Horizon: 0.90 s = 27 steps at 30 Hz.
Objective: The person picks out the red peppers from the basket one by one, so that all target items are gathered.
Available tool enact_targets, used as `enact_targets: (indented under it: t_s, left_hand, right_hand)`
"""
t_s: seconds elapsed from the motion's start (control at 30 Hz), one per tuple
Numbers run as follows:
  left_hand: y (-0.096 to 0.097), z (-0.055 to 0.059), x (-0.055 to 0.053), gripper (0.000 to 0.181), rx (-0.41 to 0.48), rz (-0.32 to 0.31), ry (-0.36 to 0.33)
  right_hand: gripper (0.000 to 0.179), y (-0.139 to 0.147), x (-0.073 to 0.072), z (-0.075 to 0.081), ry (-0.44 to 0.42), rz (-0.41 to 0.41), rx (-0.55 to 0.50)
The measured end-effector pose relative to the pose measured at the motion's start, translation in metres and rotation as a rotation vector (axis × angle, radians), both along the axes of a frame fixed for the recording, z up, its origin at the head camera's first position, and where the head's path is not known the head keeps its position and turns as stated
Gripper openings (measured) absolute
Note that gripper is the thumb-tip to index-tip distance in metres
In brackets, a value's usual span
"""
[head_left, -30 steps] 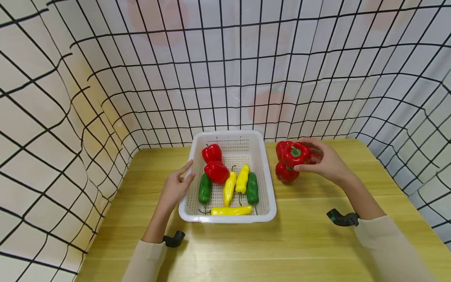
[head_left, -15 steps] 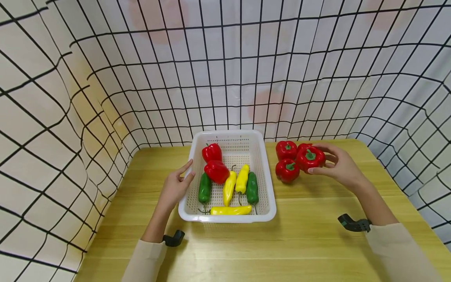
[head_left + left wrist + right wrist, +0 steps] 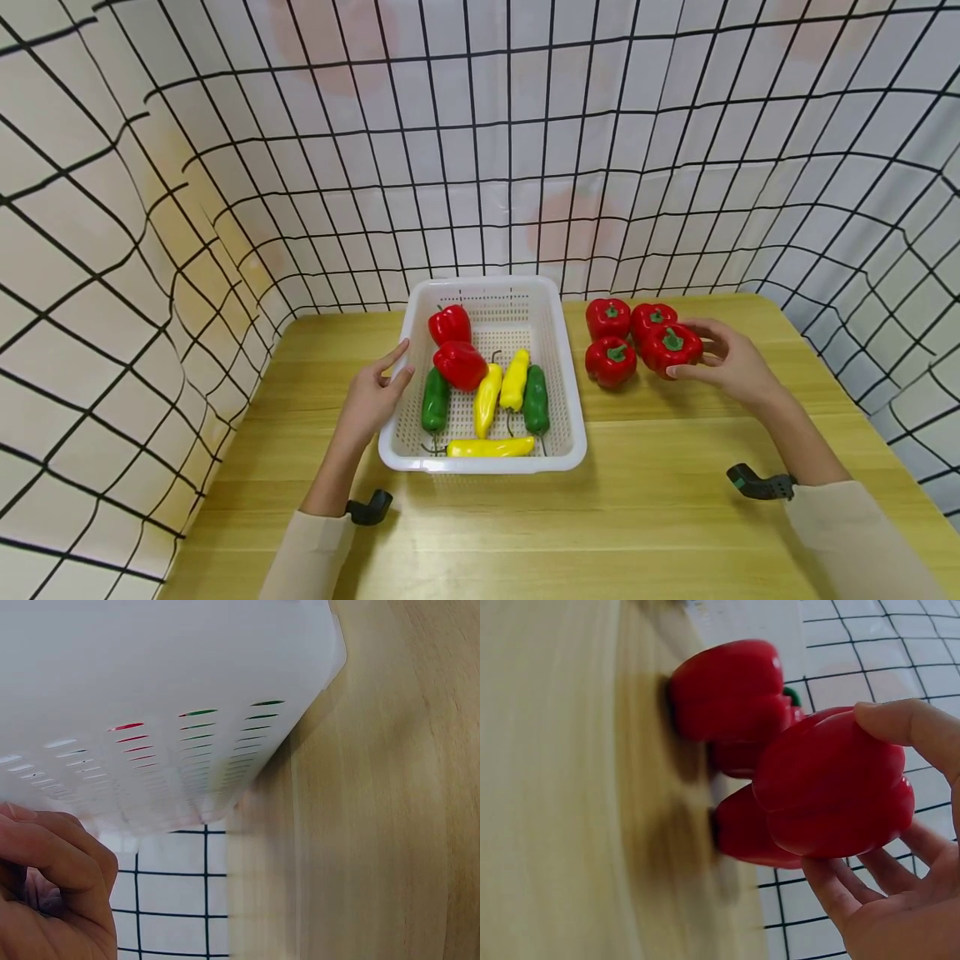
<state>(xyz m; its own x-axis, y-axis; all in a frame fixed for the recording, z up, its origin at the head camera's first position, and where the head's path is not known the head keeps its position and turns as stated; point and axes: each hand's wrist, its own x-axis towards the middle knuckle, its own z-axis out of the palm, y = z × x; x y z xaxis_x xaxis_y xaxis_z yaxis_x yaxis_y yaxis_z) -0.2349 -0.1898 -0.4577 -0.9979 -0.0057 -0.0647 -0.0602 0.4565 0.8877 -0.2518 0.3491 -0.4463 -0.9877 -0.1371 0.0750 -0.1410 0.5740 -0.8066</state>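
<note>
Four fingers and the thumb of my right hand (image 3: pixel 731 362) grip a glossy red bell pepper (image 3: pixel 672 347), its green stem facing up. The right wrist view shows this bell pepper (image 3: pixel 832 784) raised off the tabletop, thumb on one side and fingers beneath. Just beyond and left of it, several more red bell peppers (image 3: pixel 611 361) stand close together on the table. At the left side of a white perforated plastic basket (image 3: pixel 573 408), my left hand (image 3: pixel 371 400) holds the rim. Curled fingers (image 3: pixel 71 855) lie against the basket's outer wall in the left wrist view.
Inside the basket are two red bell peppers (image 3: pixel 460 365), two green peppers (image 3: pixel 536 400) and several yellow peppers (image 3: pixel 491 447). The wooden table (image 3: pixel 480 533) is bordered at the back and sides by a white, black-gridded cloth (image 3: pixel 487 150).
My right hand has carried the bell pepper rightward and toward me, away from above the other bell peppers, and lowered it beside them. The left hand stays at the basket rim.
</note>
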Motion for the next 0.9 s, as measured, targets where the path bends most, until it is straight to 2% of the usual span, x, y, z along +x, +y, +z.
enact_targets:
  t_s: [0.17, 0.57, 0.9]
  left_hand:
    - [-0.001, -0.001, -0.001, 0.052, -0.008, 0.002, 0.004]
    - [-0.001, -0.002, -0.001, 0.051, -0.013, 0.011, -0.001]
    - [0.0, 0.001, 0.001, 0.051, -0.01, 0.005, 0.005]
  right_hand:
    - [0.078, 0.003, 0.0, -0.013, -0.025, 0.0, -0.066]
    - [0.081, 0.006, -0.005, -0.035, -0.087, -0.039, -0.069]
    - [0.081, 0.005, -0.006, -0.044, -0.107, -0.023, -0.119]
